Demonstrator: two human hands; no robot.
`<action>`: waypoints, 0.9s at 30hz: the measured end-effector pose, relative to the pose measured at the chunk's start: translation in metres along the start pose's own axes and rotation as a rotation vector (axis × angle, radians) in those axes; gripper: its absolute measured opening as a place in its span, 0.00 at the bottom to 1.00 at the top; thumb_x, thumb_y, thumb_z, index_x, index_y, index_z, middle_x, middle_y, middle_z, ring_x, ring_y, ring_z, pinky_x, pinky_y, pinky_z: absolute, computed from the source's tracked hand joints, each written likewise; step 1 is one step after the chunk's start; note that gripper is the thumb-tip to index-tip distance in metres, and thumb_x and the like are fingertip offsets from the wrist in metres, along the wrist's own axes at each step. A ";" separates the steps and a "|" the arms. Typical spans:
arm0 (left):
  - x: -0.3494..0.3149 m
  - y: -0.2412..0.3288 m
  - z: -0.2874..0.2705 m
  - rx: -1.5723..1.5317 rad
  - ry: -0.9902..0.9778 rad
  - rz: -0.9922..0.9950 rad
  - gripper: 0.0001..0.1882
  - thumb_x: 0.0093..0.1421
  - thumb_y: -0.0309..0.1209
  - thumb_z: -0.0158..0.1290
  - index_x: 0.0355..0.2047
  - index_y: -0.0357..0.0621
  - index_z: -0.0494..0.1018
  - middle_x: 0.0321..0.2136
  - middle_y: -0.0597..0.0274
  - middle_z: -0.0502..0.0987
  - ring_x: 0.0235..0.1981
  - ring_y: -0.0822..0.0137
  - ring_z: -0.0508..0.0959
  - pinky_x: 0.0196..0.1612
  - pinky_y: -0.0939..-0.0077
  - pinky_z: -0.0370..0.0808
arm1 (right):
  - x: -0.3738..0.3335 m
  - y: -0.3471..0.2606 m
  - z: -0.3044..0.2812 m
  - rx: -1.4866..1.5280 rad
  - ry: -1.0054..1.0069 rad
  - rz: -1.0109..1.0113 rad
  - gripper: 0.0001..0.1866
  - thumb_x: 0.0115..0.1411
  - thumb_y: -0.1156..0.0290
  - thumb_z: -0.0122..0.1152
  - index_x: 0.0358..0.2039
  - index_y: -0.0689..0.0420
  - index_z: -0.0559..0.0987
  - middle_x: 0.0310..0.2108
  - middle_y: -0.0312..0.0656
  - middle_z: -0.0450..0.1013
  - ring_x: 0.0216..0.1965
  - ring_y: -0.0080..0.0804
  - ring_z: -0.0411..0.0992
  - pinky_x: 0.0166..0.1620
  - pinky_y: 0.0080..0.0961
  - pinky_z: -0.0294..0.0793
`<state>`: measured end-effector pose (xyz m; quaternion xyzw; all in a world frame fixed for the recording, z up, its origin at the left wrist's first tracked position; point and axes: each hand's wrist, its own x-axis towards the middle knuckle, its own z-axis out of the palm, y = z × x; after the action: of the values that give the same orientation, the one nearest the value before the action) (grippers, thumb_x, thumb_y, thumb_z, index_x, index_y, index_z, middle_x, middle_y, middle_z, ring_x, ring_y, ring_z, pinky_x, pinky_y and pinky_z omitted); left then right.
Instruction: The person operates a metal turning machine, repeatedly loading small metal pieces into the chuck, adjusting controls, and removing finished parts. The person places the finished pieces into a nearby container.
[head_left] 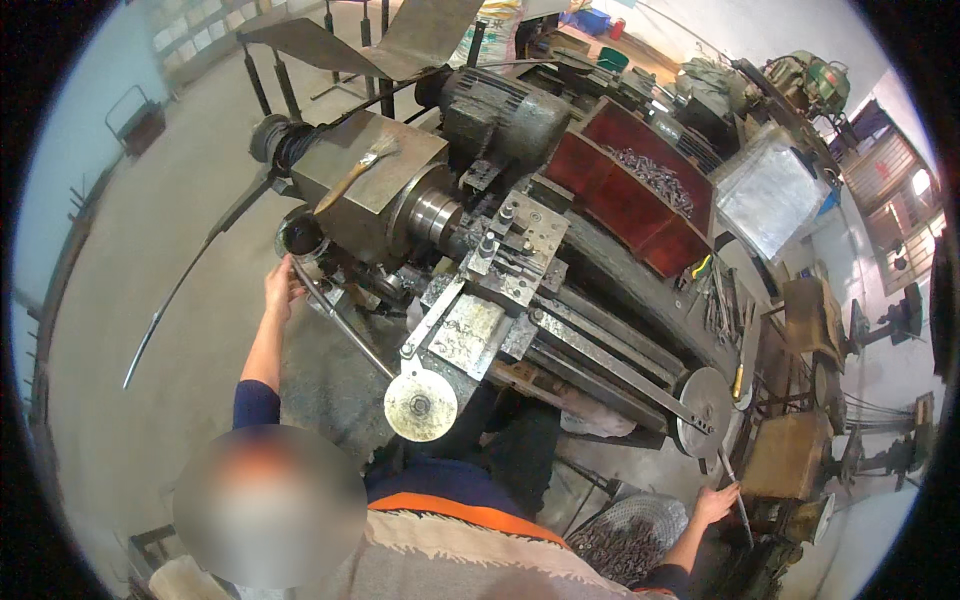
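Note:
My left hand [283,287] is closed around the upper end of a metal lever [342,326], beside a dark round opening [302,235] on the lathe's front. At the lower right my right hand [714,504] grips a thin metal handle [738,490], which hangs below a round steel disc [704,410]. Between my hands lie the lathe's chuck [434,216], the bolted tool post [500,245] and a pale round plate [421,404] at the near end of the slide. Whatever the chuck may hold is too small to make out.
A wooden-handled brush [352,182] lies on the headstock. Behind the slide, a red box [628,185] holds many small metal parts. Pliers and other tools [715,300] lie to its right. A basket of dark metal pieces [625,540] stands near my right forearm. A long lever [195,265] juts out left.

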<state>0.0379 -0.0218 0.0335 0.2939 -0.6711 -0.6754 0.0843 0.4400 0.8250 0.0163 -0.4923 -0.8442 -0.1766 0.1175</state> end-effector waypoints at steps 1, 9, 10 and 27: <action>0.016 -0.013 -0.012 0.042 0.017 -0.006 0.15 0.55 0.37 0.47 0.36 0.36 0.71 0.27 0.52 0.77 0.29 0.62 0.79 0.32 0.62 0.74 | -0.019 0.003 0.002 0.126 0.085 -0.059 0.40 0.41 0.62 0.60 0.58 0.57 0.61 0.58 0.49 0.59 0.59 0.47 0.57 0.56 0.40 0.62; 0.063 -0.076 -0.008 1.457 -0.266 0.499 0.13 0.47 0.36 0.53 0.32 0.43 0.72 0.28 0.47 0.76 0.33 0.48 0.77 0.35 0.58 0.73 | -0.092 -0.033 -0.020 0.409 -0.216 -0.065 0.27 0.43 0.66 0.57 0.46 0.60 0.74 0.44 0.56 0.70 0.47 0.50 0.68 0.50 0.37 0.67; 0.063 -0.083 -0.006 1.278 -0.168 0.544 0.09 0.48 0.36 0.52 0.24 0.44 0.71 0.24 0.48 0.76 0.32 0.48 0.77 0.33 0.58 0.74 | -0.093 -0.038 -0.022 0.448 -0.259 -0.087 0.25 0.43 0.66 0.57 0.44 0.60 0.76 0.42 0.55 0.72 0.45 0.50 0.70 0.49 0.37 0.68; 0.064 -0.113 -0.010 1.317 -0.126 0.313 0.11 0.49 0.34 0.53 0.32 0.43 0.76 0.32 0.48 0.78 0.36 0.50 0.78 0.40 0.57 0.73 | -0.018 -0.187 -0.175 0.736 -0.214 -0.348 0.19 0.39 0.75 0.54 0.36 0.62 0.80 0.29 0.50 0.77 0.33 0.37 0.76 0.41 0.28 0.72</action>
<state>0.0231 -0.0535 -0.0920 0.1432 -0.9807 -0.1214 -0.0548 0.2900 0.6539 0.1352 -0.2829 -0.9290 0.1720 0.1655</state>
